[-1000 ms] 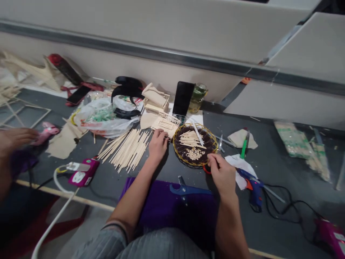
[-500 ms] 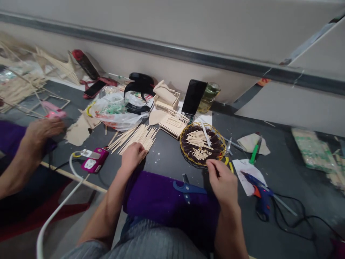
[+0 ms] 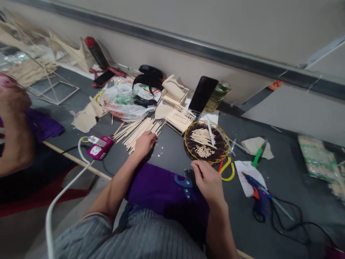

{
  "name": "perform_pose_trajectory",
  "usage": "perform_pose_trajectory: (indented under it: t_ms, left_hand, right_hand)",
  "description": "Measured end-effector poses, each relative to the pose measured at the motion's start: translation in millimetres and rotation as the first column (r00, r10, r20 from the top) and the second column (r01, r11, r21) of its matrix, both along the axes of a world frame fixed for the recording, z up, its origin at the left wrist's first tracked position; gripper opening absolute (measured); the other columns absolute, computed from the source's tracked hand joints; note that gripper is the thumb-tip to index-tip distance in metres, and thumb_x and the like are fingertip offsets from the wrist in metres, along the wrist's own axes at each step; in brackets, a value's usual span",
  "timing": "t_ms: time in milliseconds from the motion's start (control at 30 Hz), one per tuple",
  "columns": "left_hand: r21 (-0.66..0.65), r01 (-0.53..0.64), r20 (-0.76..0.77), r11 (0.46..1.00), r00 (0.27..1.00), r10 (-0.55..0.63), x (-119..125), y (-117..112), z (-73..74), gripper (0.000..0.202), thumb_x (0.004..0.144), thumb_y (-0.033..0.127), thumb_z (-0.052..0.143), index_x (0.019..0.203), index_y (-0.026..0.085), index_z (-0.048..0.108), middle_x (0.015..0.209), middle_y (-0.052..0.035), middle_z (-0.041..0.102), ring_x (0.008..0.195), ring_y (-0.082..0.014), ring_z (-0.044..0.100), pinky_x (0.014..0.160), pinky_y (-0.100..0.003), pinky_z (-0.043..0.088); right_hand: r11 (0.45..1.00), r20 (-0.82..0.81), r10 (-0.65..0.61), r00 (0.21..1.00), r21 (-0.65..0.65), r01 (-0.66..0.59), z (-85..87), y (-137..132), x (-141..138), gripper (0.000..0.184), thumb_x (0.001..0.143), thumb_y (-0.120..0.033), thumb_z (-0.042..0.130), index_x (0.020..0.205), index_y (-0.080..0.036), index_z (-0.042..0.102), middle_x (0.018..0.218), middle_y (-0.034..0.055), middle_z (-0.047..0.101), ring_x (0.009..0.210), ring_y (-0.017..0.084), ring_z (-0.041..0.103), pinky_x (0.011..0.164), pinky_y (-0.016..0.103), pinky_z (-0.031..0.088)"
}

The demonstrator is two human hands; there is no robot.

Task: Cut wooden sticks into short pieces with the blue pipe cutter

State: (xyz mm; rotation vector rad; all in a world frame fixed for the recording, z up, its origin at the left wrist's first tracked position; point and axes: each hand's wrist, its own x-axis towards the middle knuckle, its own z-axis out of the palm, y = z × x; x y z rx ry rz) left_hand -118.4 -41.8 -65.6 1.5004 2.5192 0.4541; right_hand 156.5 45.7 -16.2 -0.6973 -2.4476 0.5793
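Observation:
My left hand (image 3: 145, 144) rests at the near right end of a spread of thin wooden sticks (image 3: 138, 133), its fingers curled together. Whether a stick is between them cannot be made out. My right hand (image 3: 209, 180) is closed, thumb against the fingers, just in front of a round woven basket (image 3: 228, 141); anything in it is hidden. Short sticks (image 3: 202, 137) and small cut wooden bits (image 3: 204, 151) lie in that basket. Partly behind my right hand, a blue-handled tool (image 3: 185, 182) lies on a purple cloth (image 3: 153, 185).
Small wooden models (image 3: 180, 120), a leaning black phone (image 3: 203, 93) and a plastic bag (image 3: 125, 102) stand behind. Right are yellow-handled scissors (image 3: 229, 172), a green cutter (image 3: 259, 154) and a corded glue gun (image 3: 259, 196). A purple power socket (image 3: 101, 147) and another person's arm (image 3: 16, 126) are left.
My right hand has moved left, away from the scissors, which now show more. My left hand stays by the sticks. The other person's hand has drawn back leftward with the pink object. The view has shifted.

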Motion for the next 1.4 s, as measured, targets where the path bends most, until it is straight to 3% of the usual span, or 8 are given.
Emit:
perform_pose_trajectory:
  t_ms: [200, 333, 400, 467, 600, 800, 1133, 1400]
  left_hand:
    - [0.004, 0.045, -0.003, 0.999, 0.999, -0.045, -6, 7, 1.0, 0.022, 0.087, 0.027, 0.046, 0.083, 0.021, 0.066, 0.093, -0.0097, 0.063, 0.089, -0.0246, 0.058, 0.068, -0.032, 0.041]
    - [0.206, -0.028, 0.325, 0.978, 0.945, -0.041, 12, 13, 22.9, 0.018, 0.079, 0.036, 0.055, 0.070, 0.021, 0.062, 0.078, -0.0053, 0.060, 0.073, -0.0202, 0.055, 0.066, -0.031, 0.041]
    - [0.293, -0.117, 0.634, 0.949, 0.767, -0.101, 36, 15, 39.8, 0.019, 0.074, 0.040, 0.063, 0.071, 0.021, 0.064, 0.072, -0.0024, 0.059, 0.067, -0.0171, 0.053, 0.062, -0.029, 0.040]
    - [0.224, -0.191, 0.899, 0.956, 0.419, -0.127, 66, 16, 54.5, 0.024, 0.069, 0.043, 0.072, 0.071, 0.019, 0.064, 0.065, 0.0008, 0.054, 0.056, -0.0118, 0.045, 0.053, -0.025, 0.034]
    - [-0.006, -0.114, 0.972, 0.993, -0.235, -0.021, 119, 19, 63.5, 0.035, 0.059, 0.041, 0.084, 0.066, 0.014, 0.063, 0.055, 0.0041, 0.046, 0.049, -0.0053, 0.034, 0.048, -0.020, 0.025]
    - [-0.139, -0.076, 0.826, 0.987, -0.560, 0.073, 150, 20, 46.4, 0.037, 0.057, 0.033, 0.089, 0.062, 0.011, 0.060, 0.053, 0.0053, 0.043, 0.048, -0.0026, 0.033, 0.047, -0.017, 0.026]
    - [-0.150, -0.091, 0.901, 0.984, -0.423, 0.098, 158, 10, 32.3, 0.042, 0.054, 0.044, 0.089, 0.064, 0.011, 0.065, 0.051, 0.0031, 0.050, 0.042, -0.0031, 0.035, 0.044, -0.019, 0.023]
    - [0.135, -0.335, 0.972, 0.933, 0.229, -0.058, 128, 13, 29.5, 0.032, 0.073, 0.047, 0.073, 0.082, 0.016, 0.070, 0.059, 0.0029, 0.055, 0.049, -0.0081, 0.042, 0.048, -0.021, 0.031]
  right_hand:
    - [0.999, 0.067, 0.018, 0.998, -0.043, -0.015, -1.0, -7, 4, 0.024, 0.099, -0.024, 0.044, 0.092, -0.019, 0.067, 0.082, 0.0058, 0.071, 0.077, 0.017, 0.068, 0.073, 0.026, 0.050]
    - [0.991, -0.005, -0.031, 1.000, -0.133, 0.030, -1.7, -10, 4, 0.022, 0.098, -0.025, 0.046, 0.097, -0.020, 0.067, 0.085, 0.0054, 0.071, 0.079, 0.016, 0.068, 0.074, 0.025, 0.052]
    - [0.986, -0.091, -0.084, 0.992, -0.154, 0.070, -0.6, -12, 4, 0.021, 0.097, -0.025, 0.048, 0.106, -0.020, 0.066, 0.085, 0.0057, 0.071, 0.078, 0.016, 0.067, 0.073, 0.026, 0.053]
    - [0.988, -0.170, -0.107, 0.980, -0.125, 0.086, 1.7, -15, 5, 0.023, 0.096, -0.025, 0.051, 0.114, -0.019, 0.064, 0.087, 0.0068, 0.069, 0.077, 0.017, 0.066, 0.072, 0.027, 0.055]
    - [0.996, -0.273, -0.084, 0.958, -0.061, 0.070, 6.6, -17, 7, 0.025, 0.093, -0.021, 0.057, 0.116, -0.020, 0.066, 0.092, 0.0087, 0.068, 0.082, 0.017, 0.066, 0.073, 0.029, 0.056]
    - [0.991, -0.298, -0.134, 0.945, -0.059, 0.122, 4.4, -19, 18, 0.022, 0.092, -0.016, 0.055, 0.103, -0.023, 0.073, 0.082, 0.0056, 0.069, 0.073, 0.016, 0.067, 0.067, 0.028, 0.057]
    - [0.996, -0.168, -0.073, 0.983, -0.056, 0.065, 7.2, -21, 37, 0.019, 0.090, -0.015, 0.055, 0.090, -0.022, 0.072, 0.076, 0.0037, 0.067, 0.069, 0.015, 0.064, 0.064, 0.027, 0.052]
    - [0.933, -0.298, -0.357, 0.885, -0.081, 0.349, 10.6, 3, 59, 0.009, 0.088, -0.016, 0.056, 0.086, -0.020, 0.064, 0.074, 0.0027, 0.065, 0.065, 0.016, 0.061, 0.060, 0.028, 0.050]
